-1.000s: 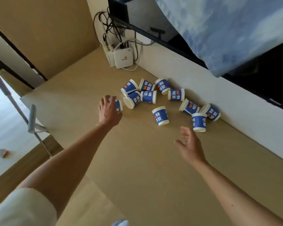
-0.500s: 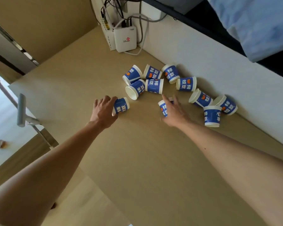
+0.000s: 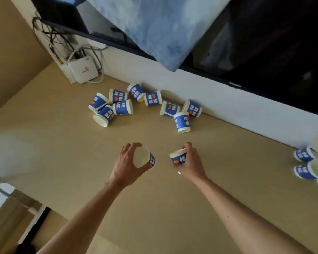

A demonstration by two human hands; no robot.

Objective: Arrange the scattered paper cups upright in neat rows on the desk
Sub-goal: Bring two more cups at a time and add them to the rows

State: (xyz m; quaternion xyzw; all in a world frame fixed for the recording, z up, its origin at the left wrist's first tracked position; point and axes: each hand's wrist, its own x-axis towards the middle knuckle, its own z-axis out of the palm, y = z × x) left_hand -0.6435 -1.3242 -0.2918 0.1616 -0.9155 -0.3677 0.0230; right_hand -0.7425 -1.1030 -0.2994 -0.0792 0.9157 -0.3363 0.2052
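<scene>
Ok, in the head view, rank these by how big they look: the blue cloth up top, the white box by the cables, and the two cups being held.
1. Blue cloth
2. White box
3. Tied: left cup in the left hand, right cup in the right hand; they look much alike.

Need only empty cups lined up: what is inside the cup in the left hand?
The cup gripped by the left hand has its mouth toward the camera: only a bare white interior shows. The hand covers parts of the rim.
</scene>
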